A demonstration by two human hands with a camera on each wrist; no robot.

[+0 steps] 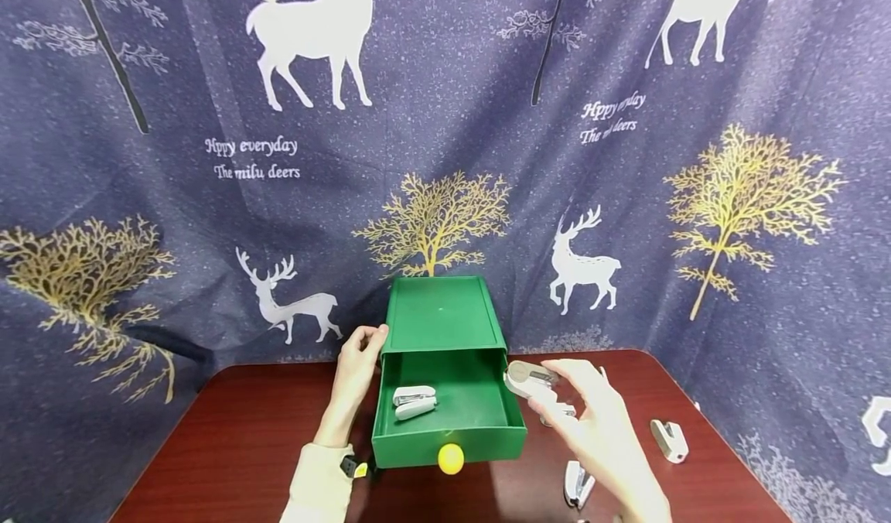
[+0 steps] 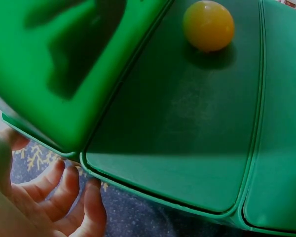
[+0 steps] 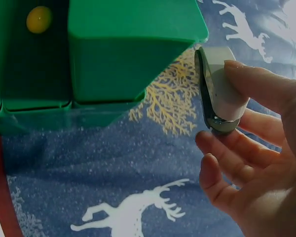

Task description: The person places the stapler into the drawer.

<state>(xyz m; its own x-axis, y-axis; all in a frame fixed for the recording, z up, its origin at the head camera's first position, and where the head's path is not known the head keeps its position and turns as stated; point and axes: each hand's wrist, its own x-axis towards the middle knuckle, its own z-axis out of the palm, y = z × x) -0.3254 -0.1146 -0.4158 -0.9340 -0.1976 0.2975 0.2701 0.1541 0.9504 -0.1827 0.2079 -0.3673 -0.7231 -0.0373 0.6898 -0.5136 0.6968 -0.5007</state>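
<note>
A green drawer cabinet (image 1: 438, 314) has its top drawer (image 1: 480, 446) pulled out, with a round yellow knob (image 1: 450, 459) on the front. Inside, toward the left, lies a white stapler (image 1: 415, 410). My left hand (image 1: 358, 364) rests against the cabinet's left side, a fingertip at the top edge; the left wrist view has its loosely bent fingers (image 2: 91, 202) along that side. My right hand (image 1: 592, 415) holds a white and grey-beige stapler (image 3: 222, 89) between thumb and fingers, beside the drawer's right wall.
On the dark red table (image 1: 264, 430), a stapler (image 1: 671, 441) lies at the far right and another (image 1: 578, 483) below my right hand. A further white stapler (image 1: 567, 411) is partly hidden behind that hand. Lower drawers (image 2: 182, 108) are closed. A patterned blue cloth (image 1: 445, 121) hangs behind.
</note>
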